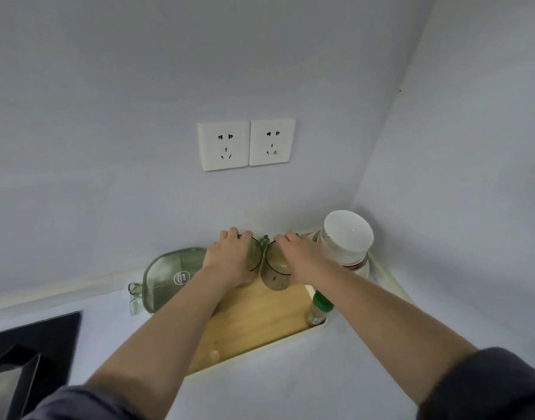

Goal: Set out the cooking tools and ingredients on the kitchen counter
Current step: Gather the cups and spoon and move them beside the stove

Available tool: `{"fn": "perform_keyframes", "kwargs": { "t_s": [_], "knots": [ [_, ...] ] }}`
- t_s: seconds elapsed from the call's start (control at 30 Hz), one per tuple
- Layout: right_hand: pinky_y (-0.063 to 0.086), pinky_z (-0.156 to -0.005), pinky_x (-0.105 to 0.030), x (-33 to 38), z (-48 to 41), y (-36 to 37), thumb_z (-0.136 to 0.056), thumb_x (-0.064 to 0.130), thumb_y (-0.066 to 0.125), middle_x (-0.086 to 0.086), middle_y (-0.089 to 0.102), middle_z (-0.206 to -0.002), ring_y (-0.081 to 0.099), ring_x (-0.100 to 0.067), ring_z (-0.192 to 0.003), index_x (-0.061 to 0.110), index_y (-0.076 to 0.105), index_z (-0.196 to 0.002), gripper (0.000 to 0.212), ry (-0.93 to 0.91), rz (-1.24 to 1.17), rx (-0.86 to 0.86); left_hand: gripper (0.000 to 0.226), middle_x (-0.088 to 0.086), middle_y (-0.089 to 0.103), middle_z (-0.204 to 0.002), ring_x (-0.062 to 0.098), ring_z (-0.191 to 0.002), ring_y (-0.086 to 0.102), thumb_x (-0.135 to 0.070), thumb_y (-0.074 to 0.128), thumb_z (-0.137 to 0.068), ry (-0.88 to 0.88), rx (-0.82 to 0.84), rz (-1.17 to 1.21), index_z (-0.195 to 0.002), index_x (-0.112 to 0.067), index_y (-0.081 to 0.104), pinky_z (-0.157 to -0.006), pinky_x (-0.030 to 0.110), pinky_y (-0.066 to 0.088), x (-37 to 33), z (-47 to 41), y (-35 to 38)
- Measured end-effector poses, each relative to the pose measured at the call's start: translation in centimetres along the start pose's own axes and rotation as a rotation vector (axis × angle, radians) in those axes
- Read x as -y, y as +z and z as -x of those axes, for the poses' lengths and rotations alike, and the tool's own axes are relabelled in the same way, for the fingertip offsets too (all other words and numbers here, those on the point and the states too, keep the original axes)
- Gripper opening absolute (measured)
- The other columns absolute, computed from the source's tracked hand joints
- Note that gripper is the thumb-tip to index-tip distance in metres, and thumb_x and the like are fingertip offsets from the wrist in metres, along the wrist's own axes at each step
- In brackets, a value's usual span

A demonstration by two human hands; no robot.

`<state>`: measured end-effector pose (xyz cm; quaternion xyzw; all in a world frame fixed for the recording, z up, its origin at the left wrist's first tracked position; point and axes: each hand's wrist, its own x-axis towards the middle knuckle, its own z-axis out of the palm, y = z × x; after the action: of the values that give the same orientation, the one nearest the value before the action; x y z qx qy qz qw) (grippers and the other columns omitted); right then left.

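Two green-tinted glass cups stand side by side at the back of a wooden cutting board [260, 316]. My left hand [229, 256] grips the left cup [255, 253] from above, fingers curled over its far rim. My right hand [299, 256] grips the right cup [276, 268] the same way. The right cup's glass looks brownish near its base. The two cups nearly touch.
A green glass dish [169, 277] lies left of the board against the wall. Stacked white bowls [348, 237] fill the back right corner. A green-capped bottle [319, 309] stands at the board's right edge. A black stove [32, 344] is at lower left. Two wall sockets [246, 144] sit above.
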<state>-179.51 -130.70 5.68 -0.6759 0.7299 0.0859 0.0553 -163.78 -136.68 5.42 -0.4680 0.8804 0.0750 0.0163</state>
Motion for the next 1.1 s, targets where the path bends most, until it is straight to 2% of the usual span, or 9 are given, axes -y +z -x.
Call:
{"fn": "perform_keyframes", "kwargs": {
  "t_s": [0.1, 0.2, 0.27, 0.43, 0.6, 0.7, 0.83, 0.97, 1.1],
  "knots": [
    [0.04, -0.065, -0.036, -0.7, -1.8, 0.8, -0.075, 0.004, 0.071, -0.005, 0.043, -0.129, 0.051, -0.029, -0.113, 0.019, 0.033, -0.135, 0.073, -0.029, -0.007, 0.028, 0.084, 0.007, 0.038, -0.131, 0.026, -0.124, 0.037, -0.048, 0.073, -0.072, -0.035, 0.062, -0.031, -0.139, -0.021, 0.03, -0.093, 0.038, 0.046, 0.5, -1.2, 1.3],
    [0.047, -0.07, -0.038, -1.0, -3.3, 0.6, -0.076, 0.004, 0.069, -0.005, 0.044, -0.13, 0.05, -0.028, -0.114, 0.018, 0.034, -0.135, 0.07, -0.06, -0.014, 0.048, 0.084, 0.008, 0.038, -0.131, 0.026, -0.125, 0.036, -0.045, 0.073, -0.073, -0.067, 0.087, -0.002, -0.14, -0.02, 0.029, -0.094, 0.039, 0.045, 1.0, -2.0, 1.9],
    [0.048, -0.07, -0.038, -1.1, -4.2, 0.5, -0.074, 0.005, 0.071, -0.005, 0.045, -0.128, 0.052, -0.027, -0.112, 0.018, 0.036, -0.134, 0.07, -0.074, -0.006, 0.044, 0.083, 0.008, 0.036, -0.132, 0.027, -0.125, 0.036, -0.043, 0.072, -0.074, -0.077, 0.085, 0.029, -0.14, -0.02, 0.029, -0.094, 0.039, 0.045, 1.2, -2.4, 1.9],
    [0.04, -0.065, -0.034, -1.3, -5.8, 0.1, -0.072, 0.009, 0.074, -0.006, 0.043, -0.128, 0.054, -0.029, -0.108, 0.016, 0.036, -0.133, 0.072, -0.04, -0.031, 0.08, 0.085, 0.007, 0.029, -0.138, 0.028, -0.125, 0.036, -0.032, 0.073, -0.076, -0.053, 0.064, 0.102, -0.145, -0.024, 0.024, -0.096, 0.041, 0.047, 1.7, -3.2, 2.0],
    [0.041, -0.067, -0.035, -0.4, -6.3, 0.9, -0.071, 0.014, 0.077, -0.011, 0.041, -0.132, 0.056, -0.032, -0.106, 0.015, 0.028, -0.138, 0.083, -0.004, -0.025, 0.073, 0.084, 0.004, 0.027, -0.141, 0.026, -0.126, 0.035, -0.039, 0.07, -0.078, -0.044, 0.013, 0.057, -0.145, -0.029, 0.021, -0.096, 0.04, 0.047, 2.2, -2.9, 2.9],
    [0.041, -0.07, -0.036, -0.4, -6.3, 1.0, -0.07, 0.025, 0.081, -0.011, 0.039, -0.135, 0.054, -0.032, -0.111, 0.02, 0.019, -0.144, 0.097, 0.022, -0.016, 0.085, 0.088, 0.004, 0.028, -0.143, 0.026, -0.131, 0.033, -0.044, 0.07, -0.076, -0.051, -0.035, 0.023, -0.146, -0.028, 0.018, -0.105, 0.039, 0.037, 2.0, -2.7, 3.2],
    [0.045, -0.079, -0.036, -0.9, -5.3, 0.1, -0.068, 0.036, 0.082, -0.009, 0.031, -0.144, 0.05, -0.032, -0.119, 0.028, 0.006, -0.15, 0.113, 0.043, -0.051, 0.087, 0.096, 0.003, 0.022, -0.149, 0.026, -0.14, 0.019, -0.051, 0.07, -0.074, -0.068, -0.105, 0.023, -0.147, -0.024, 0.013, -0.114, 0.044, 0.022, 2.1, -1.8, 3.1],
    [0.047, -0.088, -0.041, -0.3, -2.6, -1.6, -0.074, 0.029, 0.076, -0.008, 0.023, -0.15, 0.042, -0.033, -0.128, 0.03, 0.005, -0.151, 0.105, 0.086, -0.198, 0.051, 0.09, 0.004, 0.021, -0.151, 0.025, -0.143, 0.015, -0.053, 0.065, -0.079, -0.078, -0.16, 0.112, -0.148, -0.023, 0.015, -0.116, 0.046, 0.019, 2.8, 1.1, 1.6],
    [0.042, -0.102, -0.042, 2.7, 2.5, -3.6, -0.084, 0.029, 0.066, -0.005, 0.023, -0.152, 0.036, -0.027, -0.136, 0.025, 0.013, -0.151, 0.086, 0.097, -0.493, -0.081, 0.066, 0.0, 0.038, -0.142, 0.021, -0.134, 0.033, -0.042, 0.064, -0.083, -0.063, -0.313, 0.255, -0.14, -0.024, 0.037, -0.115, 0.044, 0.023, 4.0, 7.6, -0.1]
  ]
}}
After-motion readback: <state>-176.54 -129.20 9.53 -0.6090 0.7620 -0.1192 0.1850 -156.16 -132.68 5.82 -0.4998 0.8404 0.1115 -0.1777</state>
